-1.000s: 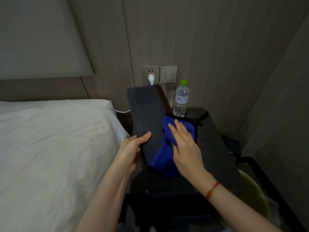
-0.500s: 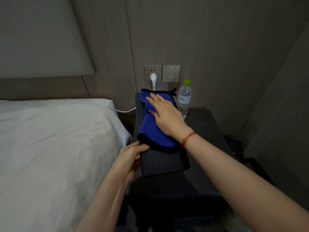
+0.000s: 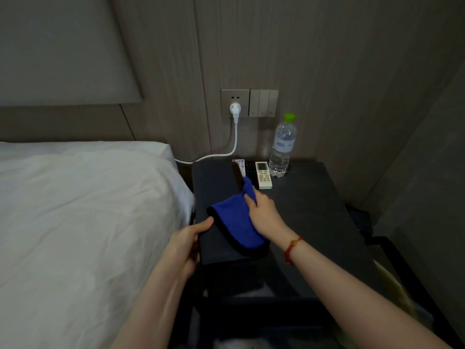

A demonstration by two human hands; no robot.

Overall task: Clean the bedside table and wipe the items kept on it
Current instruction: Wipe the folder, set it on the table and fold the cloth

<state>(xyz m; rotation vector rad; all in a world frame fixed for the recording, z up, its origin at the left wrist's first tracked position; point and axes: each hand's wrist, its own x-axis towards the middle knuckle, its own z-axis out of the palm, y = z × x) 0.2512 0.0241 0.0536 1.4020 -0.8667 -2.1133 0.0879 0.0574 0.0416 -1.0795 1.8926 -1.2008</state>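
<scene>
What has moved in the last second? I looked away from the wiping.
The dark flat pad, tilted up before, now lies flat, uncovering three remotes. The right hand swept the blue cloth up the pad and back. The left hand still grips its edge; the bottle stayed.

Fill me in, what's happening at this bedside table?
A person is wiping a dark flat pad lying on the bedside table. The left hand grips the pad's near-left edge; the right hand holds a blue cloth on it. Remotes and a water bottle sit behind at the wall.
</scene>
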